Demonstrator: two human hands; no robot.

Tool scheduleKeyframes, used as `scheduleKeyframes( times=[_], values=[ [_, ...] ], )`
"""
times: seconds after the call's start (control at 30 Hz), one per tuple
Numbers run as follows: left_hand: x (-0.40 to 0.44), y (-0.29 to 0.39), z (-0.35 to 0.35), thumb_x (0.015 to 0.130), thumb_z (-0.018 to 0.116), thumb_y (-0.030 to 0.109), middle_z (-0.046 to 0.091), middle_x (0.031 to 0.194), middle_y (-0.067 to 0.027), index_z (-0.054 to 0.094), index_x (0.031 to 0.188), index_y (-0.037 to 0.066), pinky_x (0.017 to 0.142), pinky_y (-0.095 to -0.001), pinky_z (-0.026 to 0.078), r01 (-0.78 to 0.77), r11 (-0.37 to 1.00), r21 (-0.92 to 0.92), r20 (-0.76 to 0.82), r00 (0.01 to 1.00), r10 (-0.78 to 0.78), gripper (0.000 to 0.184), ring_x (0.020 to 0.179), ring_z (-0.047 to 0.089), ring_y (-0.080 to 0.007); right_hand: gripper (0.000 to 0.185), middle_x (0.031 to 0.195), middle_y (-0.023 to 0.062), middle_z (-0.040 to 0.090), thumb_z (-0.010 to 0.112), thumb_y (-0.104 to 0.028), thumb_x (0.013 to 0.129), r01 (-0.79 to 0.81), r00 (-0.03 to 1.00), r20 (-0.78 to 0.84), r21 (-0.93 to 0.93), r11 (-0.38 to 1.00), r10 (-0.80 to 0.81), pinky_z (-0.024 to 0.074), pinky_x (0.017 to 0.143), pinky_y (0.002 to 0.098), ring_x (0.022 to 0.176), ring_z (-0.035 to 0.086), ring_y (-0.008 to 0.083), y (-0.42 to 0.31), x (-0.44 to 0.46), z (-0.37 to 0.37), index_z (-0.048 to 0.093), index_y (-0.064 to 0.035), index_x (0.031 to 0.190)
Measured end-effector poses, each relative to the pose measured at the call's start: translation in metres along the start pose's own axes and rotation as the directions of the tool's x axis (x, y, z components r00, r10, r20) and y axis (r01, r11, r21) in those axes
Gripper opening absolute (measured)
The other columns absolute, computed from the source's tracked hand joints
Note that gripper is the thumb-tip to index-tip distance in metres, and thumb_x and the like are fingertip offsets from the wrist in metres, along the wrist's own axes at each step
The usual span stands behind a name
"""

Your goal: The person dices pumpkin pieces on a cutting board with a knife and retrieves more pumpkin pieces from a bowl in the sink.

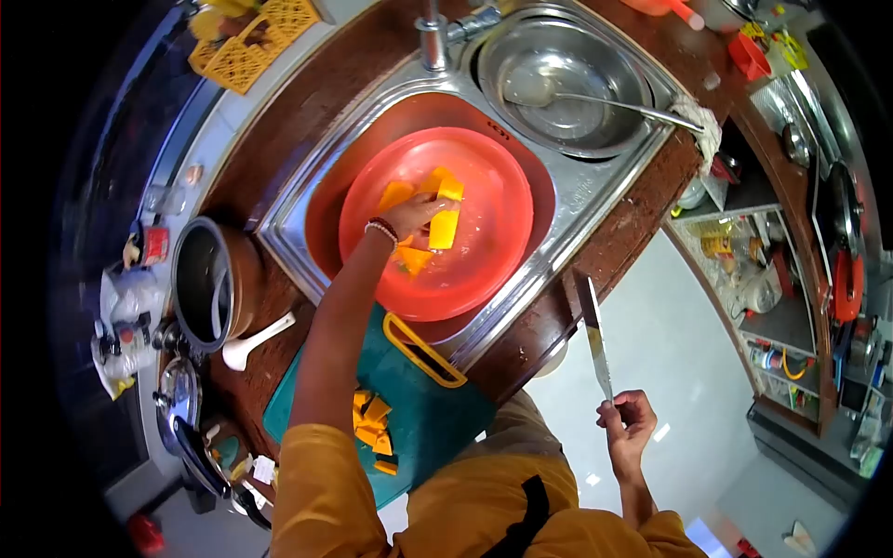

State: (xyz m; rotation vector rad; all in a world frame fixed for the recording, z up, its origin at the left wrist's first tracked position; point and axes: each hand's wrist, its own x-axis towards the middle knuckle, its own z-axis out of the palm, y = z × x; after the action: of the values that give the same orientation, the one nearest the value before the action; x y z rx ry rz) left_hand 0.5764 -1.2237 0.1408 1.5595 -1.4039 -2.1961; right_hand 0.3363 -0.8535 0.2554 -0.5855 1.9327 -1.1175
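Observation:
In the sink, my left hand (411,216) reaches into a red plastic basin (493,270) with its fingers closed on an orange pumpkin piece (444,229). More pumpkin pieces (396,193) lie in the basin around the hand, partly hidden by it. Off to the right, over the floor, my right hand (630,423) grips a knife (596,339), its blade pointing up toward the counter edge. Cut pumpkin chunks (372,420) rest on a green cutting board (437,423) with a yellow handle, below my left forearm.
A metal bowl (609,70) with a ladle (623,104) sits in the other sink basin, near the faucet (433,42). Left of the sink stand a dark pot (244,279) and a white spoon (260,340). Open shelves (781,325) are at right.

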Motion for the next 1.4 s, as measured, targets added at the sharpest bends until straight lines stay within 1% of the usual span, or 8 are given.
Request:
scheduleKeyframes(
  times=[0.3,0.37,0.7,0.83,1.03,1.2,1.3,1.4],
  values=[
    [-0.068,0.012,-0.028,0.088,0.059,0.046,0.062,0.102,-0.0005,0.051,0.122,0.013,0.075,-0.0305,0.05,-0.309,0.669,-0.676,-0.133,0.944,0.301,0.049,0.09,0.062,-0.0132,0.01,0.066,0.0073,0.06,0.059,0.001,0.085,0.118,0.977,0.172,0.075,0.99,-0.13,0.0458,0.052,0.0232,0.054,0.056,0.0111,-0.013,-0.019,0.035,0.05,-0.0028,0.084],
    [-0.074,0.004,-0.034,0.085,0.063,0.047,0.065,0.105,-0.0043,0.052,0.12,0.012,0.078,-0.0344,0.051,-0.252,0.91,-0.329,-0.336,0.932,0.137,0.051,0.091,0.064,-0.0182,0.01,0.066,0.0078,0.06,0.059,0.001,0.085,0.13,0.967,0.207,0.088,0.988,-0.145,0.0455,0.051,0.0237,0.053,0.056,0.0116,-0.017,-0.029,0.041,0.05,-0.0035,0.084],
    [-0.303,-0.099,-0.049,0.089,0.063,0.034,0.063,0.095,-0.0016,0.055,0.116,0.008,0.072,-0.0321,0.053,-0.545,0.737,-0.399,-0.51,0.8,0.315,0.038,0.083,0.062,-0.0139,0.012,0.066,0.0009,0.053,0.056,-0.01,0.091,0.135,0.869,0.487,-0.065,0.989,-0.086,0.0421,0.047,0.0203,0.053,0.049,0.0058,-0.031,-0.091,0.082,0.055,-0.0018,0.101],
    [-0.405,-0.177,-0.015,0.089,0.065,0.027,0.059,0.102,-0.001,0.049,0.126,0.008,0.072,-0.0261,0.05,-0.601,0.638,-0.48,-0.703,0.699,0.13,0.045,0.088,0.059,-0.0107,0.012,0.068,0.0023,0.053,0.054,-0.012,0.093,0.238,0.655,0.754,-0.267,0.934,0.049,0.043,0.049,0.0266,0.054,0.05,0.0086,-0.023,-0.115,0.111,0.056,-0.0033,0.101],
    [-0.467,-0.28,0.026,0.089,0.064,0.023,0.057,0.103,-0.0058,0.047,0.123,0.004,0.078,-0.0257,0.047,-0.48,0.858,-0.182,-0.865,0.493,0.092,0.043,0.094,0.056,-0.0142,0.014,0.072,0.0203,0.059,0.056,-0.012,0.088,0.726,0.206,0.976,-0.098,0.681,-0.078,0.0463,0.06,0.041,0.069,0.06,0.0383,0.006,-0.147,0.168,0.057,-0.0048,0.101],
    [-0.461,-0.315,0.055,0.083,0.071,0.014,0.058,0.104,-0.0086,0.049,0.123,0.003,0.079,-0.0265,0.048,-0.506,0.857,-0.097,-0.875,0.454,0.169,0.047,0.089,0.058,-0.0159,0.015,0.076,0.0218,0.061,0.057,-0.012,0.087,0.823,0.313,0.923,-0.144,0.55,-0.226,0.0479,0.061,0.0452,0.073,0.062,0.0393,0.014,-0.129,0.174,0.059,-0.0063,0.101],
    [-0.441,-0.319,0.063,0.074,0.076,0.016,0.057,0.103,-0.0119,0.052,0.123,0.007,0.084,-0.0353,0.045,-0.085,0.879,0.469,-0.831,0.293,0.472,0.055,0.093,0.055,-0.0274,0.015,0.075,0.0222,0.061,0.056,-0.012,0.088,0.827,0.431,0.875,-0.287,0.483,-0.218,0.047,0.059,0.0448,0.07,0.061,0.0405,0.004,-0.126,0.171,0.06,-0.0069,0.102],
    [-0.429,-0.283,0.085,0.066,0.078,0.015,0.051,0.107,-0.0134,0.055,0.122,0.013,0.088,-0.0418,0.041,0.007,0.846,0.532,-0.793,0.353,0.496,0.06,0.098,0.047,-0.0355,0.016,0.074,0.0239,0.06,0.055,-0.012,0.089,0.82,0.445,0.862,-0.283,0.498,-0.242,0.0464,0.059,0.0464,0.07,0.06,0.043,-0.004,-0.145,0.168,0.057,-0.0064,0.104]
  ],
)
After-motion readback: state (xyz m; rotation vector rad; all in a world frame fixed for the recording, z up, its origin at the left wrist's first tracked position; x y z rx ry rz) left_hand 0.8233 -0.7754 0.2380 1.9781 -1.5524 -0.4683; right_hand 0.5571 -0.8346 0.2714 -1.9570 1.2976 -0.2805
